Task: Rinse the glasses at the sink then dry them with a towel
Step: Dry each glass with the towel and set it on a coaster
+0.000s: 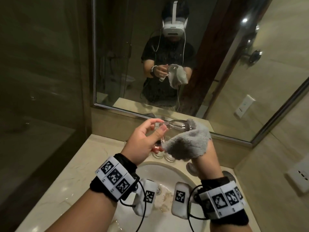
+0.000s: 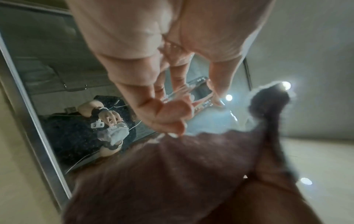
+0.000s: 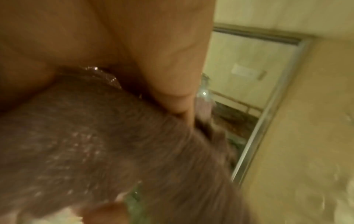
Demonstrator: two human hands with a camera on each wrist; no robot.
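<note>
In the head view my left hand [image 1: 147, 138] holds a clear glass [image 1: 174, 126] on its side above the sink [image 1: 148, 165], thumb and fingers pinching its base end. My right hand [image 1: 209, 154] is wrapped in a fluffy grey towel [image 1: 187, 144] that covers the fingers and presses on the glass's other end. The left wrist view shows the left hand [image 2: 172, 115] curled round the glass [image 2: 199, 97], with the towel [image 2: 191, 174] just below. In the blurred right wrist view the towel [image 3: 95, 151] fills the frame under the right hand [image 3: 162, 60].
Two more glasses [image 1: 158, 155] [image 1: 169, 158] stand on the marble counter behind the basin, beside the tap [image 1: 192, 168]. A framed mirror [image 1: 117, 64] rises close behind the raised glass. A wall socket [image 1: 299, 178] is on the right wall, and a dark glass partition on the left.
</note>
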